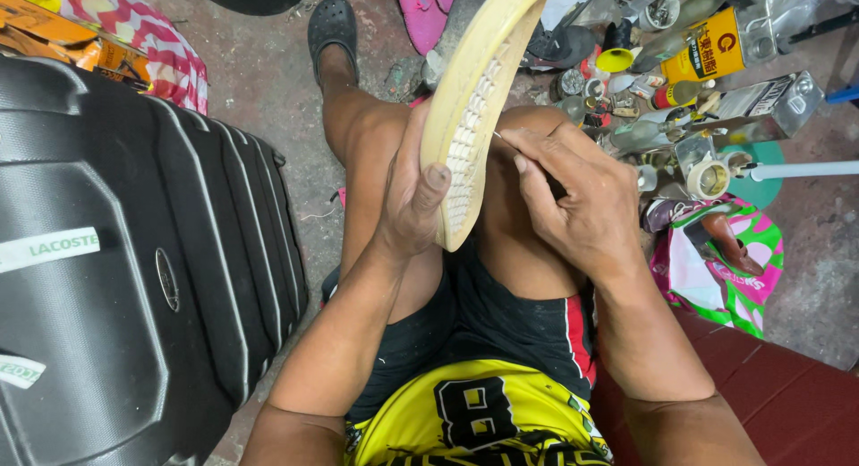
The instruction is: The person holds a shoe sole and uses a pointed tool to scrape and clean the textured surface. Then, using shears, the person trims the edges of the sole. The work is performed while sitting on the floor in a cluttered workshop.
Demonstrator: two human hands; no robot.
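Observation:
My left hand point(413, 190) grips a shoe point(474, 99) by its near end, the pale yellow ridged sole turned toward me and tilted up to the right. My right hand point(577, 193) is pinched on a thin needle-like tool point(503, 140) whose tip touches the sole's right edge. The shoe rests over my bare knees. I sit in black shorts and a yellow jersey.
A large black hard-shell suitcase point(134, 269) fills the left. Glue bottles, cans and tape rolls point(707, 175) clutter the concrete floor at upper right, beside a pink-green bag point(725, 260). My foot in a black clog point(332, 27) is ahead. A red seat point(787, 394) lies at lower right.

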